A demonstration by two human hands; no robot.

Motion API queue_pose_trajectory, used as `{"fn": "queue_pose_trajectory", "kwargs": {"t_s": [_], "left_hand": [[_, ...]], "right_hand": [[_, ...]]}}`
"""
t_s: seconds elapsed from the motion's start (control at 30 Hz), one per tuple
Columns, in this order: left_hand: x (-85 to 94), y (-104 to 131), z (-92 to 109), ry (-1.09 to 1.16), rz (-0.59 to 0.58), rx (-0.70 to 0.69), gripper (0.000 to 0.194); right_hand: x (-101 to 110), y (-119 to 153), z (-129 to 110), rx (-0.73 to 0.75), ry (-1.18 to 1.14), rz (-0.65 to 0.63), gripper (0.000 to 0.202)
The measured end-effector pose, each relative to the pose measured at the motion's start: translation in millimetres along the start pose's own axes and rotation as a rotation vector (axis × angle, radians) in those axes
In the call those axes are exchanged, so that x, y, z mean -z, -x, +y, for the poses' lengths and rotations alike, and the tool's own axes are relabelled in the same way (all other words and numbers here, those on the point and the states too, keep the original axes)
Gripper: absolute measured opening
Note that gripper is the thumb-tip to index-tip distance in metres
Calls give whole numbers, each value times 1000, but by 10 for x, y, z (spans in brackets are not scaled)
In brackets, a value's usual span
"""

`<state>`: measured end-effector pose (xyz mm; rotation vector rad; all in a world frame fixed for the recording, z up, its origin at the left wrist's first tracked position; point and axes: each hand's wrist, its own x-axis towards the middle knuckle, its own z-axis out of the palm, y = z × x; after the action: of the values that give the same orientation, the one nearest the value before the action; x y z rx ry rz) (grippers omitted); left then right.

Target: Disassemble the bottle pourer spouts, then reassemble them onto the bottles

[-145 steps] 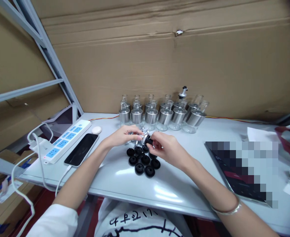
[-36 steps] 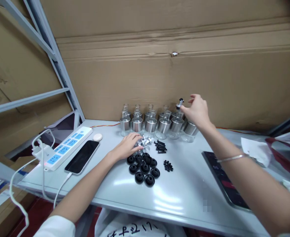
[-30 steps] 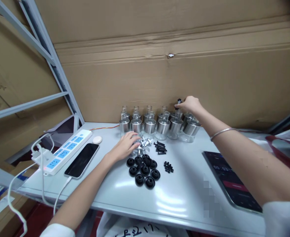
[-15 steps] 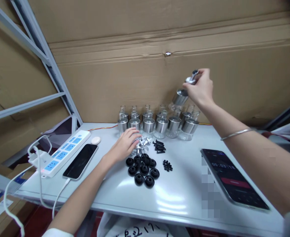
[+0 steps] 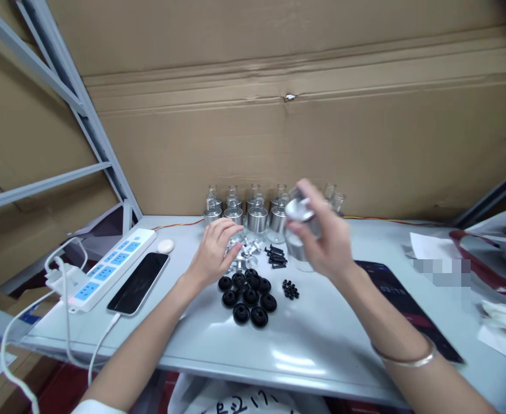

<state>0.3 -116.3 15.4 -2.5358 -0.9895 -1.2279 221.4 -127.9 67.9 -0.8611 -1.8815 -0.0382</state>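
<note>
Because its top presumably gives the surest grip, one clear-glass, steel-banded bottle (image 5: 295, 248), clasped there by right hand (image 5: 329, 241), over pale-grey tabletop (image 5: 210, 345); left hand (image 5: 215, 250), open, loosely curved, nearest small silver-coloured parts (image 5: 251, 247), contact unclear.

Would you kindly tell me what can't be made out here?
In the head view:
Held bottle: blurred, partly covered by the right hand.
Silver parts: partly behind the left hand.
Right-side phone: partly covered by the right forearm.
White sleeve: cut by bottom edge.
</note>
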Motion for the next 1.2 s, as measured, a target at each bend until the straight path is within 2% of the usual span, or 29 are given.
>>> {"fn": "queue_pose_trajectory", "kwargs": {"t_s": [0.07,0.13,0.23,0.33,0.4,0.5,0.93,1.2], "left_hand": [[-2,15,49,18,65,-7,31],[-6,21,110,62,87,3,40],[-27,13,196,152,41,75,50],[-65,-5,241,204,-52,146,45],[-87,-15,246,229,-114,174,40],[-101,-27,234,285,-159,170,35],[-143,-26,204,342,-107,78,30],[-96,-48,178,234,-133,-18,28]], "right_hand": [[-101,125,14,234,115,-150,45],[-191,196,33,375,220,-226,42],[-278,261,62,473,361,-291,38],[-305,314,101,525,425,-296,37],[-311,343,132,518,412,-284,36],[-326,369,171,430,336,-245,34],[-279,365,134,289,291,-263,33],[-174,337,176,235,218,-389,41]]}}
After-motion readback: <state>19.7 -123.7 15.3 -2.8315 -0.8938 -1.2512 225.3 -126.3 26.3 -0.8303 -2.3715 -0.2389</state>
